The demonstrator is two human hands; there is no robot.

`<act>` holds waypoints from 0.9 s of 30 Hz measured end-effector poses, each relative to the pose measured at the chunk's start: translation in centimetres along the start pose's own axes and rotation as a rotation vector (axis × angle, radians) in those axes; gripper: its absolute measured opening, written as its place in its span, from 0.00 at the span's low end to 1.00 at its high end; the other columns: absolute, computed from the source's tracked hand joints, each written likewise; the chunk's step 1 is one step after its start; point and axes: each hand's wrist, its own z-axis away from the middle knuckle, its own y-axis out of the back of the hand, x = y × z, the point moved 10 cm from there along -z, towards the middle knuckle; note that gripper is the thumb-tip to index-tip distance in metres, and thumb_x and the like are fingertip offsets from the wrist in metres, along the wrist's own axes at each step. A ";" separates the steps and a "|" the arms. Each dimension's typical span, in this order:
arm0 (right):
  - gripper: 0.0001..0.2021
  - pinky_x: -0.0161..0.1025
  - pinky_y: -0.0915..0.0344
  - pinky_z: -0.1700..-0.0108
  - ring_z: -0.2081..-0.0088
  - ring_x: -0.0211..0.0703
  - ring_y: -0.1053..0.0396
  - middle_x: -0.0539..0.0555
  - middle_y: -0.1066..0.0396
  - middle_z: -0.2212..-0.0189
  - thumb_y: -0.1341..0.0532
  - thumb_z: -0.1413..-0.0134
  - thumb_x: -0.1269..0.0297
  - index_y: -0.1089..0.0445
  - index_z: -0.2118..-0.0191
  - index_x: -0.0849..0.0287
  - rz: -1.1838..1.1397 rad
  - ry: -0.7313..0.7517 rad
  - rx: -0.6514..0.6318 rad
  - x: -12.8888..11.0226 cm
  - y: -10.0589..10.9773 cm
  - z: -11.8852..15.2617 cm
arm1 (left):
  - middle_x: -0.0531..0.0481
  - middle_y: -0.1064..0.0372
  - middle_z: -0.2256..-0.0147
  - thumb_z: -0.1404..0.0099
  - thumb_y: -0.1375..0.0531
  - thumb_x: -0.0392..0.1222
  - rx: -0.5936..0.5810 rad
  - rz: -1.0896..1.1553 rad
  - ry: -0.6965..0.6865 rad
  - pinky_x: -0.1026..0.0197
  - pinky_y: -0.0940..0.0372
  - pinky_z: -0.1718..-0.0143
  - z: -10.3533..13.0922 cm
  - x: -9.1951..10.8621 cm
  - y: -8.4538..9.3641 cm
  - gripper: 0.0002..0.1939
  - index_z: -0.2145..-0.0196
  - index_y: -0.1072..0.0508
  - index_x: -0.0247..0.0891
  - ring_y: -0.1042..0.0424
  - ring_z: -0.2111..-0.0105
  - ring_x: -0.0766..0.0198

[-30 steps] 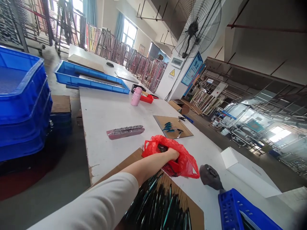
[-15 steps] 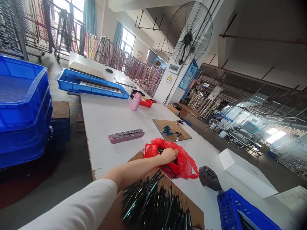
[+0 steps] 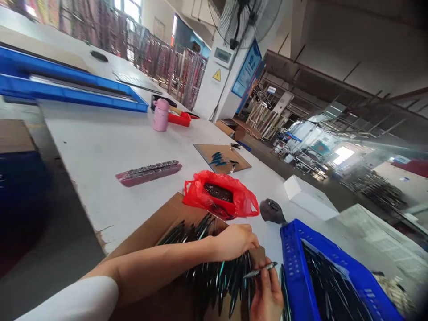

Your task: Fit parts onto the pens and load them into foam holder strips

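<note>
In the head view, a slender, pointed piece (image 3: 261, 270) was held between the thumb and fingers of the right hand (image 3: 269, 294), at the near right of the scene, just left of a blue basket (image 3: 296, 267). The left hand (image 3: 234, 243) was reached across from the left, its fingers curled together and turned down just beside that piece; whether anything was gripped in it cannot be told, as its fingertips were hidden.

Beneath the left forearm, many dark slender pieces (image 3: 222, 283) were spread on a brown cardboard sheet (image 3: 143, 232). More dark pieces (image 3: 329, 281) were contained in the basket. Beyond the cardboard, a dark bundle (image 3: 219, 192) was held in an open red plastic bag (image 3: 245, 198), with a dark grey object (image 3: 271, 211) placed to its right and a white box (image 3: 310, 198) farther right.

On the white table (image 3: 100, 142), a pinkish strip (image 3: 150, 176) was laid to the left; farther off, a few teal pieces (image 3: 218, 159) were set on a brown board (image 3: 203, 150), and a pink bottle (image 3: 161, 116) was stood upright.
</note>
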 end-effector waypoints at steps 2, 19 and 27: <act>0.27 0.42 0.33 0.60 0.62 0.47 0.31 0.57 0.29 0.63 0.39 0.54 0.51 0.35 0.51 0.64 -0.087 -0.125 0.054 2.0 0.8 0.0 | 0.48 0.31 0.68 0.40 0.48 0.37 -0.012 -0.040 -0.045 0.63 0.40 0.60 0.2 1.2 -0.5 0.10 0.66 0.27 0.39 0.33 0.66 0.63; 0.21 0.45 0.45 0.45 0.46 0.50 0.43 0.58 0.40 0.47 0.41 0.49 0.59 0.35 0.50 0.61 -0.067 -0.055 -0.122 1.8 -1.5 1.8 | 0.54 0.34 0.77 0.48 0.39 0.44 0.097 1.227 0.301 0.66 0.39 0.77 0.6 0.1 -2.2 0.13 0.69 0.37 0.34 0.36 0.82 0.73; 0.26 0.45 0.41 0.49 0.48 0.52 0.40 0.60 0.36 0.50 0.43 0.49 0.52 0.36 0.48 0.64 0.130 0.011 -0.091 1.1 -1.3 1.7 | 0.55 0.35 0.78 0.49 0.39 0.42 0.106 1.163 0.309 0.67 0.39 0.77 0.8 0.4 -1.8 0.11 0.72 0.36 0.34 0.37 0.82 0.73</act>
